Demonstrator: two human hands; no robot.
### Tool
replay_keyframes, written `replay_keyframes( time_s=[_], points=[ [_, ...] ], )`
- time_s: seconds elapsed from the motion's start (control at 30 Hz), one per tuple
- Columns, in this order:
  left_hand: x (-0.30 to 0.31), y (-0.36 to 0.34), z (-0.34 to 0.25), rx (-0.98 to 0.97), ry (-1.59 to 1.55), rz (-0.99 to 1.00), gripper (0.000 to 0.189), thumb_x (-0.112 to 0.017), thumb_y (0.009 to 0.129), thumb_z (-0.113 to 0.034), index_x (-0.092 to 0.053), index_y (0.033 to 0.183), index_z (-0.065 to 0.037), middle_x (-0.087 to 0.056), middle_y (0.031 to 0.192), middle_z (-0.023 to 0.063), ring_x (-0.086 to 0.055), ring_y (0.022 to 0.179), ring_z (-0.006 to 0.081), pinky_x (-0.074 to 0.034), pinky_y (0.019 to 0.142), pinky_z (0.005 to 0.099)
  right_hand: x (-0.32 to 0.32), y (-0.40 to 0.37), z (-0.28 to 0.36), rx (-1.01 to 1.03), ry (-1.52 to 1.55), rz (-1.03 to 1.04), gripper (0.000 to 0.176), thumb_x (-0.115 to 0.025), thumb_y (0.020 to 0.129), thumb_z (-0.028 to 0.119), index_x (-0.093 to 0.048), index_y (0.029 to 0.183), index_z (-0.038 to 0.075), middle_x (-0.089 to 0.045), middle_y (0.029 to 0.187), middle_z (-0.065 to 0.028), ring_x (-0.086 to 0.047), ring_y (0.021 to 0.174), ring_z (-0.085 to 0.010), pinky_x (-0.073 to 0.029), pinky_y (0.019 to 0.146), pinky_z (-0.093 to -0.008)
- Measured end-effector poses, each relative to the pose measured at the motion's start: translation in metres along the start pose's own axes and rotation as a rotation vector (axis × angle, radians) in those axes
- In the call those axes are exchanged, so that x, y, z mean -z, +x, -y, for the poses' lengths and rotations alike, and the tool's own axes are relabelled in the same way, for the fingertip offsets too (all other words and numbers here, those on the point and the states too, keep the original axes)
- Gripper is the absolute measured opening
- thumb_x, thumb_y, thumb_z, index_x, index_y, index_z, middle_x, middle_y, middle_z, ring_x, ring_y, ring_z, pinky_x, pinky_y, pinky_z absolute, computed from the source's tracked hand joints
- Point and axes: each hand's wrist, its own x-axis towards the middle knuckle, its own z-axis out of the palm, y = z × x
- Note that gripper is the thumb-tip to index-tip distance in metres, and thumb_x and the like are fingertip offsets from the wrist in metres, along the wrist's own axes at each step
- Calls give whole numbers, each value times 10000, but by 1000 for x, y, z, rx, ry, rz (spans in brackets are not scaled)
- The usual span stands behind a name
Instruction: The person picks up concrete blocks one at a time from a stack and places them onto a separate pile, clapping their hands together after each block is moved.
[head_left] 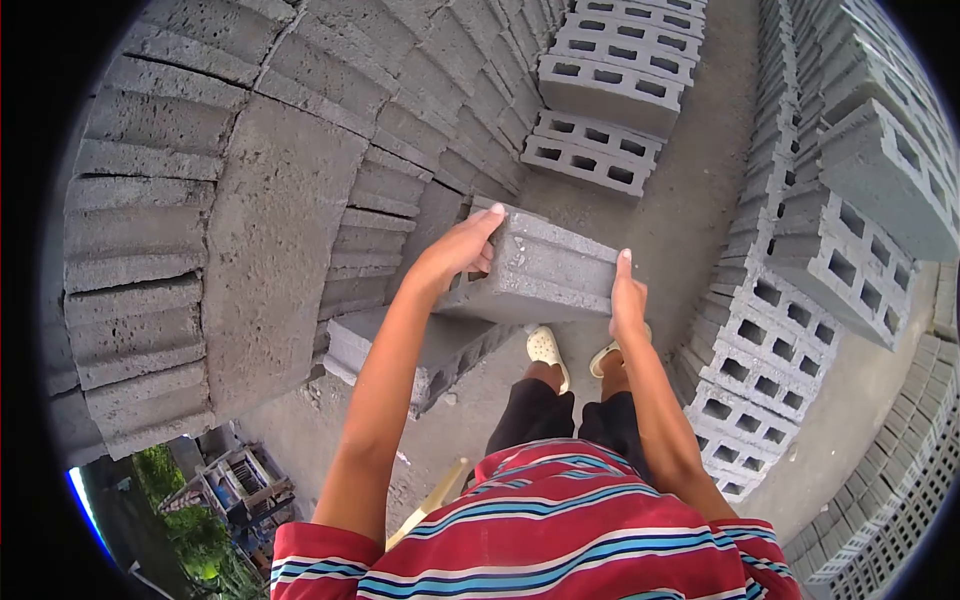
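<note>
A grey concrete block [555,262] is held in front of my body, above the ground, one hand at each end. My left hand [462,252] grips its left end, thumb on the top edge and fingers curled underneath. At the right end, my right hand [628,297] is closed on the block with the thumb pointing up; its other fingers are mostly hidden. Below and left of the held block, another concrete block [400,350] lies on the ground, partly covered by my left arm and the held one.
A tall wall of stacked blocks [285,250] rises on the left. Ahead stand rows of hollow blocks [610,85]. More hollow blocks [765,370] are stacked along the right, some jutting out [850,260]. A concrete floor [700,150] runs between them. Greenery [195,540] shows at lower left.
</note>
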Motion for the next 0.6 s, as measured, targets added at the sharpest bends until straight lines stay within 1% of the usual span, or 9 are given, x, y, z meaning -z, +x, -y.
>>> replay_keyframes(
  time_s=[0.03, 0.07, 0.13, 0.2, 0.27, 0.33, 0.4, 0.47, 0.6],
  points=[
    [8, 2, 11, -16, -142, 39, 416, -376, 861, -381, -440, 1161, -99, -479, 765, 16, -459, 674, 99, -377, 649, 230, 0, -1, 3, -9, -2, -10, 627, -456, 825, 518, -481, 564, -52, -491, 645, -71, -407, 634, -139, -375, 642, -296],
    [20, 16, 35, -6, -106, -74, 419, -404, 840, -353, -439, 1162, -88, -486, 781, 25, -467, 704, 115, -382, 666, 245, 0, -1, 4, -17, -6, -21, 632, -457, 826, 517, -451, 509, -31, -464, 596, -49, -376, 595, -132, -368, 612, -302],
    [43, 59, 96, -1, -29, -295, 435, -460, 798, -298, -435, 1165, -66, -500, 814, 43, -482, 763, 147, -392, 701, 274, 2, 3, 5, -14, -44, -7, 625, -464, 825, 512, -505, 579, -61, -503, 645, -65, -416, 619, -127, -385, 638, -291],
    [55, 76, 131, 241, 325, -122, 487, -534, 717, -243, -457, 1154, -41, -523, 1002, 114, -466, 974, 236, -367, 835, 348, 1, 0, 10, -28, -51, -13, 627, -465, 824, 513, -520, 606, -73, -512, 657, -71, -428, 630, -131, -392, 654, -290],
    [43, 68, 133, 447, 154, -83, 520, -592, 671, -254, -488, 1123, -19, -448, 1201, 163, -368, 1138, 289, -281, 941, 391, 1, 2, -1, -57, -31, 8, 627, -465, 824, 512, -531, 635, -82, -519, 670, -77, -440, 654, -136, -395, 670, -292],
    [48, 101, 187, 422, -87, 122, 510, -592, 681, -264, -500, 1117, -16, -390, 1271, 180, -315, 1196, 279, -237, 971, 403, 0, 2, 11, -80, -61, -34, 632, -471, 821, 510, -538, 671, -100, -534, 708, -96, -449, 696, -148, -396, 696, -299],
    [42, 80, 150, 414, 58, -13, 510, -593, 691, -266, -495, 1118, -5, -406, 1253, 173, -338, 1181, 269, -259, 959, 378, -1, 6, 9, -42, -89, -34, 645, -464, 821, 518, -540, 686, -108, -537, 738, -111, -445, 728, -152, -389, 717, -299],
    [43, 112, 194, 352, 54, -98, 553, -635, 650, -248, -501, 1099, 43, -518, 1132, 171, -487, 1045, 261, -361, 877, 318, -1, 16, 8, -103, -96, 34, 734, -446, 812, 554, -530, 940, -164, -544, 995, -191, -497, 936, -196, -361, 856, -301],
    [31, 102, 175, 343, -98, -225, 486, -629, 671, -202, -510, 1064, 58, -550, 1072, 163, -519, 990, 255, -387, 834, 297, -4, 30, 16, -144, -71, 120, 834, -366, 810, 609, -462, 1056, -182, -504, 1091, -231, -473, 1030, -243, -320, 914, -327]
  ],
)
